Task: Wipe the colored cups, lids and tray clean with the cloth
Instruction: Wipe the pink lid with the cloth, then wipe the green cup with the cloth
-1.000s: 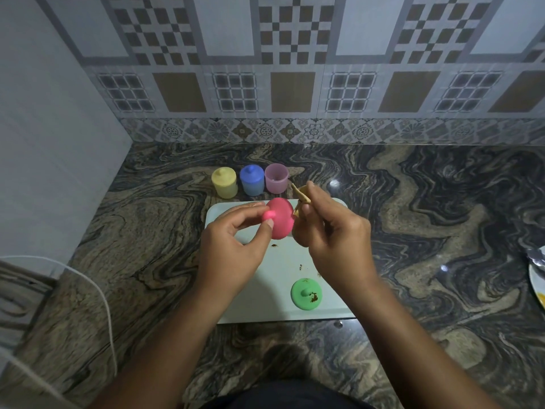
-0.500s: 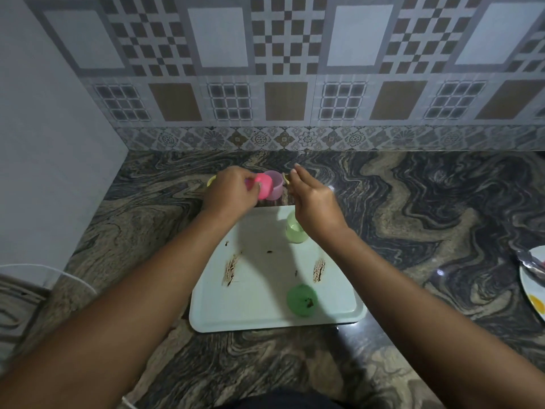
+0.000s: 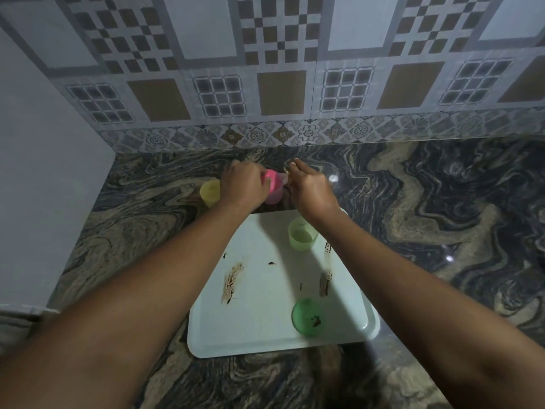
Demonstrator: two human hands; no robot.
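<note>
My left hand [image 3: 243,185] holds the pink lid [image 3: 269,176] on top of the pink cup [image 3: 275,194], which stands on the counter behind the tray. My right hand [image 3: 309,188] is just right of that cup, fingers curled round a bit of tan cloth [image 3: 287,169] that barely shows. A yellow cup [image 3: 210,191] stands left of my left hand; the blue cup is hidden behind that hand. On the pale tray [image 3: 265,329] stand an open light-green cup [image 3: 302,238] at the back and a green lid [image 3: 308,317] with a brown spot at the front. Brown smears mark the tray.
The dark marbled counter [image 3: 427,216] runs to a tiled back wall [image 3: 280,84]. A plain wall [image 3: 44,187] closes the left side. Both my forearms stretch across the tray.
My hands have carried the pink lid from above the tray to the pink cup at the back. The view has tilted down and closer, and the green cup now shows.
</note>
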